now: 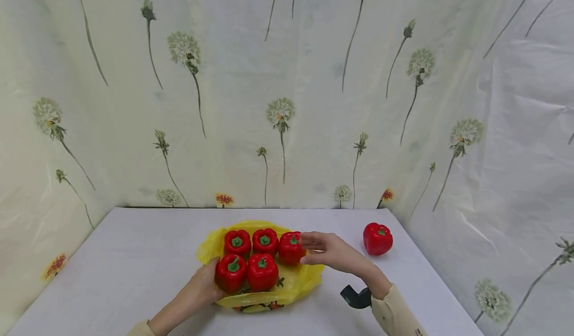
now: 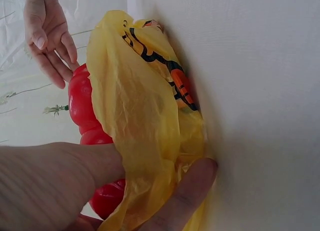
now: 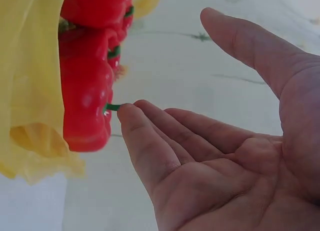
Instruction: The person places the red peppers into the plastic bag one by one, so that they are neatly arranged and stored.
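Observation:
A yellow plastic bag (image 1: 291, 281) lies spread on the table with its mouth turned up, and several red bell peppers (image 1: 262, 272) with green stems sit inside it. My left hand (image 1: 207, 281) holds the bag's near left side; in the left wrist view a finger (image 2: 187, 193) lies outside the film while the rest of the hand goes behind it, beside the peppers. Over the bag's right side is my right hand (image 1: 332, 251), its fingers extended beside the rightmost pepper (image 1: 289, 250). The right palm (image 3: 230, 191) holds nothing.
One more red bell pepper (image 1: 377, 239) stands outside the bag, toward the table's right edge. A dark curved piece (image 1: 356, 297) shows at the right wrist. Curtains with a dandelion print (image 1: 242, 101) hang behind and beside the white table (image 1: 148, 256).

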The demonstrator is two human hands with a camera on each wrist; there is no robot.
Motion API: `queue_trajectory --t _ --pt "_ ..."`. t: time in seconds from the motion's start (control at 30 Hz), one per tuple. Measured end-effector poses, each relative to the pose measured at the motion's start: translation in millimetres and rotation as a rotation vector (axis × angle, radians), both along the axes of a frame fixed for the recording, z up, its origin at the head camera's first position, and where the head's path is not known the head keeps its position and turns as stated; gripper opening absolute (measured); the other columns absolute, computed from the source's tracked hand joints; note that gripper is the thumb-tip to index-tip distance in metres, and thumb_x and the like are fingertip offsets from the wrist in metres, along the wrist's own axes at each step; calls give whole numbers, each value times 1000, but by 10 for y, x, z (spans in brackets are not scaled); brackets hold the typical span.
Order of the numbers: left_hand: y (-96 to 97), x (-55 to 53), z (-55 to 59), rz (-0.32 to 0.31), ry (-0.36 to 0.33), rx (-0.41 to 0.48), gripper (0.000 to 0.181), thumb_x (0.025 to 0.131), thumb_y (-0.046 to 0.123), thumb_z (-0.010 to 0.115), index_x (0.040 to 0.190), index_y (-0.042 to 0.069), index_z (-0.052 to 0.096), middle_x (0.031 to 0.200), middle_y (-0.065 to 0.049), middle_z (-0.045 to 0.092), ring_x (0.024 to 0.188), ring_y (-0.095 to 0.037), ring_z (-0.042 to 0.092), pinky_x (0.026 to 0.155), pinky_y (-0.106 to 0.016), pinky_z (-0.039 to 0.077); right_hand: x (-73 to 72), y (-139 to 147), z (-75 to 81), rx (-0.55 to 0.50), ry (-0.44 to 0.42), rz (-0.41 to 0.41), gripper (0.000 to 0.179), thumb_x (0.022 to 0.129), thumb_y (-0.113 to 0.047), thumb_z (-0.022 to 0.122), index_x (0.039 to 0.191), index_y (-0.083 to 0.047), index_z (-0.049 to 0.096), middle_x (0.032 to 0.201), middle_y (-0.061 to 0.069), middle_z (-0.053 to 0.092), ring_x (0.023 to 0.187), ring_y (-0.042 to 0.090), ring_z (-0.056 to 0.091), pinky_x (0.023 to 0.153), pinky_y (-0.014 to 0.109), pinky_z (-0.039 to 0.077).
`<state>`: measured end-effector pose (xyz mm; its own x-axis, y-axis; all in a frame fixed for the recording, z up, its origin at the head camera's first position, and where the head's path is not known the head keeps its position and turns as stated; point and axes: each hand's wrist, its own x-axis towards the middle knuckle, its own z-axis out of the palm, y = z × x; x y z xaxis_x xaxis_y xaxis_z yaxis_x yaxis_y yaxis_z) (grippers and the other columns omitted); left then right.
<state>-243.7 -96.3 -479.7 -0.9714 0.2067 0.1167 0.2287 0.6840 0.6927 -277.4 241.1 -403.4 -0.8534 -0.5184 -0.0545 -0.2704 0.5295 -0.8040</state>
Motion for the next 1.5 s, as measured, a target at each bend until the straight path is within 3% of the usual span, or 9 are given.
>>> queue_trajectory --t 0.37,0.6,0.83,0.93,1.23,1.5 --pt "-7 -8 -18 -4 7 5 74 62 4 87 124 -8 49 116 -19 64 111 -39 60 94 -56 50 -13 201 130 -6 45 -100 67 84 -34 73 141 -10 47 138 14 55 129 37 50 92 42 55" --pt "-7 -6 -9 2 7 -5 74 61 3 87 124 -8 49 115 -20 64 109 -40 61 92 -56 51 -12 374 242 3 79 -233 74 80 -44 75 141 -13 47 137 11 57 128 32 52 91 42 55" --pt "8 -2 -5 10 0 -23 75 62 4 87 125 -8 48 116 -21 63 111 -41 60 93 -56 50 14 710 412 -31 131 -247 75 85 -40 71 146 -11 38 142 13 52 132 34 47 98 41 51" --pt "14 -5 -15 2 9 -23 74 63 5 87 124 -8 48 117 -21 63 111 -41 60 93 -56 51 20 878 465 -42 144 -289 74 87 -41 68 147 -13 36 144 13 49 133 35 46 97 41 52" --pt "6 -11 -29 0 20 -15 72 63 3 86 123 -8 48 114 -19 64 108 -37 61 92 -55 51 63 1237 586 -43 160 -361 77 90 -41 63 151 -12 27 151 17 39 136 40 40 103 56 44" --pt "12 -12 -37 -1 19 -18 72 63 4 87 123 -7 49 116 -20 64 111 -39 60 94 -55 50 17 1507 535 -49 114 -427 86 89 -44 64 153 -8 19 155 20 29 141 43 29 109 66 30"
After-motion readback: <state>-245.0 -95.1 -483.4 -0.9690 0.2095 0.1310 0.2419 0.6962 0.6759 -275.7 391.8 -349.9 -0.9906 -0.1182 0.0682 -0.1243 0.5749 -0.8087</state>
